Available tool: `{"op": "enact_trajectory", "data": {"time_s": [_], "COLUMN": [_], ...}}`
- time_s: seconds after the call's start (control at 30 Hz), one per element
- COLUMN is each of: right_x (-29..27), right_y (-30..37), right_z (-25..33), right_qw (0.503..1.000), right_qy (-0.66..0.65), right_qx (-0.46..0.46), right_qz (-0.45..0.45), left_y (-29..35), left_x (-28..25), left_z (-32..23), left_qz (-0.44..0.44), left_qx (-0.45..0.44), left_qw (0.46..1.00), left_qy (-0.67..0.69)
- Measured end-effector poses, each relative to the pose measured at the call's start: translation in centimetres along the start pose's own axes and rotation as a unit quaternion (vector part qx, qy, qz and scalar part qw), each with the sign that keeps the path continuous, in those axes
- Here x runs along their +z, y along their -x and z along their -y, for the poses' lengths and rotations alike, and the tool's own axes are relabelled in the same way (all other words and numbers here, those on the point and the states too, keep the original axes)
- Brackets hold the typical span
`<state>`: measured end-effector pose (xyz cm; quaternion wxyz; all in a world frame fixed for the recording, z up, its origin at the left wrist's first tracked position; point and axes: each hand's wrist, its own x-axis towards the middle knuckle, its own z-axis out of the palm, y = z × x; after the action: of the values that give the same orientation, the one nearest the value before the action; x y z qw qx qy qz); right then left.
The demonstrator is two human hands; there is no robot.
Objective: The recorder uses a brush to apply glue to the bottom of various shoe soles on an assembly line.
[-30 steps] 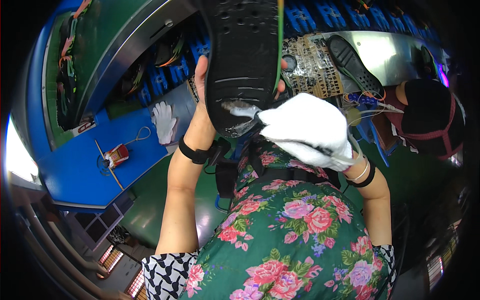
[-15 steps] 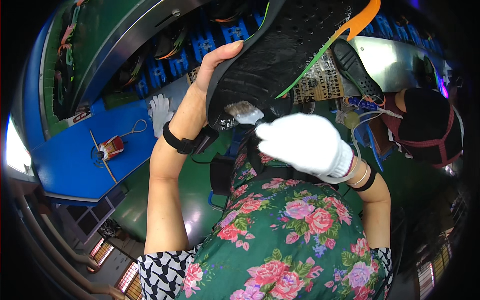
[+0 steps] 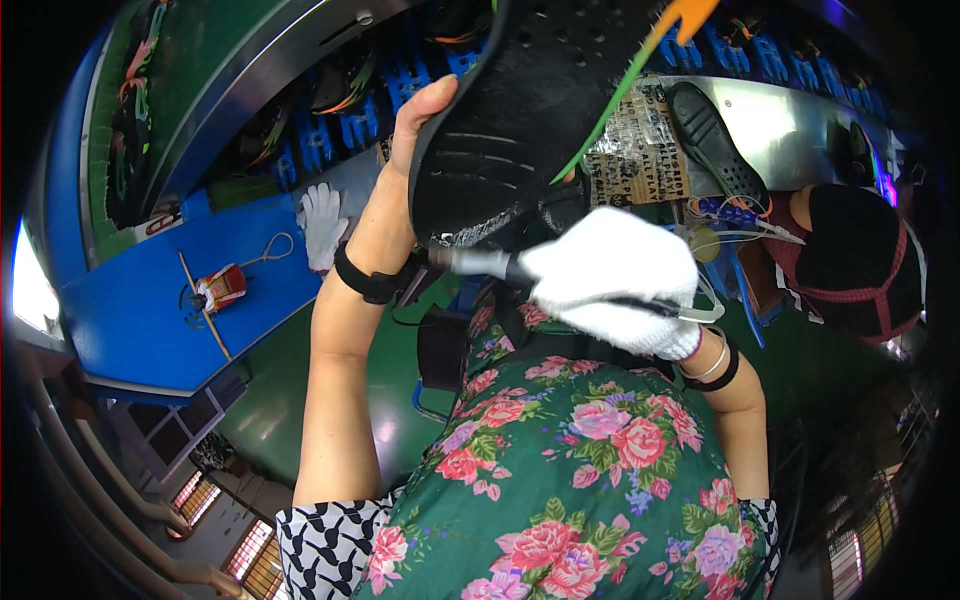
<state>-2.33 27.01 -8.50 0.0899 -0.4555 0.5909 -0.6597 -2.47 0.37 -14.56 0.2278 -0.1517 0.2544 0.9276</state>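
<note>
My bare left hand [image 3: 425, 115] grips a large black shoe sole [image 3: 500, 130] by its left edge. One digit shows along that edge; the others are hidden behind it. Small holes dot the sole, some grooves cross its lower part, and a green edge runs up to an orange tip. In a white knit glove, my right hand [image 3: 610, 270] is closed around the dark handle of a flat brush [image 3: 480, 262]. The brush's metal band and dark bristles are at the sole's lower rim, close to my left wrist; whether they touch the sole is unclear.
A blue table [image 3: 130, 310] at left bears a small red and white container [image 3: 222, 288] with a thin stick, and a white glove [image 3: 322, 220]. Another black sole [image 3: 715, 140] lies on the metal surface by a taped cardboard piece [image 3: 640, 150]. A co-worker [image 3: 850, 250] is at right.
The brush has moved down and left, from the sole's lower face to its bottom rim. The sole has shifted slightly left and tilted, and grooves now show more plainly.
</note>
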Motion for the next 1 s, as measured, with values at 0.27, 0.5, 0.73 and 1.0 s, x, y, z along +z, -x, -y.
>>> {"op": "enact_trajectory", "data": {"time_s": [0.27, 0.5, 0.73, 1.0], "right_x": [1.2, -0.3, -5.5, -3.5], "right_y": [-0.4, -0.8, -6.5, -4.4], "right_z": [0.6, -0.2, -2.3, 0.6], "right_qw": [0.993, 0.983, 0.931, 0.995], "right_qy": [-0.003, -0.087, 0.312, -0.050], "right_qx": [0.097, 0.154, -0.074, 0.055], "right_qz": [-0.060, -0.055, -0.172, -0.059], "left_y": [-1.1, 1.2, 2.9, 7.3], "left_x": [2.3, 2.3, 2.8, 2.7], "left_z": [0.3, 1.8, 6.2, 3.1], "left_qz": [0.191, 0.129, 0.105, 0.137], "left_qx": [0.028, 0.033, 0.012, 0.201], "left_qw": [0.980, 0.984, 0.980, 0.969], "left_qy": [0.057, 0.118, 0.166, 0.040]}}
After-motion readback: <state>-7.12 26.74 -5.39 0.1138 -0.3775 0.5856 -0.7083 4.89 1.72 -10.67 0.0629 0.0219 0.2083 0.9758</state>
